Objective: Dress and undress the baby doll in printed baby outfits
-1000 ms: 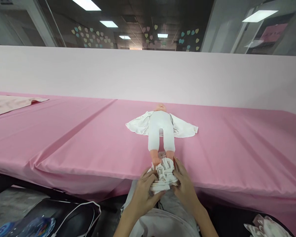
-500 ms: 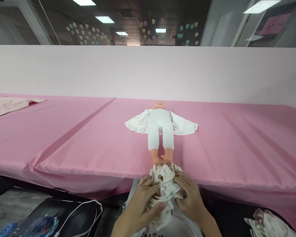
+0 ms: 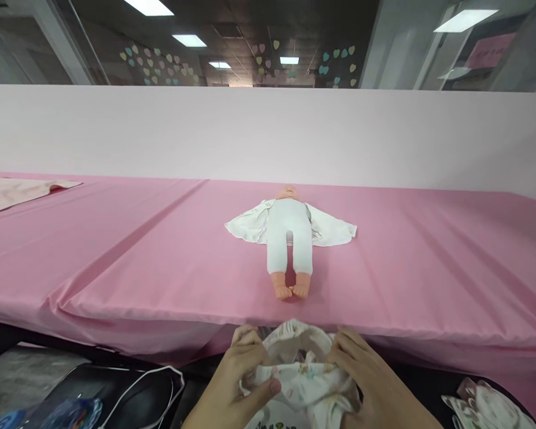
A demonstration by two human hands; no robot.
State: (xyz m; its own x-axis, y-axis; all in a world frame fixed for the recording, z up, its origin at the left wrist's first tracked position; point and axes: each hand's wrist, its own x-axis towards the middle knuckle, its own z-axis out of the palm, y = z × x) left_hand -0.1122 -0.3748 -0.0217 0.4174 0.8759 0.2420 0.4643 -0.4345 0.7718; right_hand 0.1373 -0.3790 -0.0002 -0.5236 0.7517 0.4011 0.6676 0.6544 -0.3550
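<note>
As the head view shows, the left hand (image 3: 243, 375) grips the printed garment (image 3: 301, 384) at nine o'clock and the right hand (image 3: 370, 375) at three, seemingly to spread its mouth wide; it is at six o'clock, before the pink table (image 3: 161, 256). At twelve, a doll (image 3: 289, 223) lies flat, feet towards the garment.

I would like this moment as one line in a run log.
left hand: grips patterned garment at its opening | right hand: grips opposite side | doll: lies on pink cover, apart from garment
</note>
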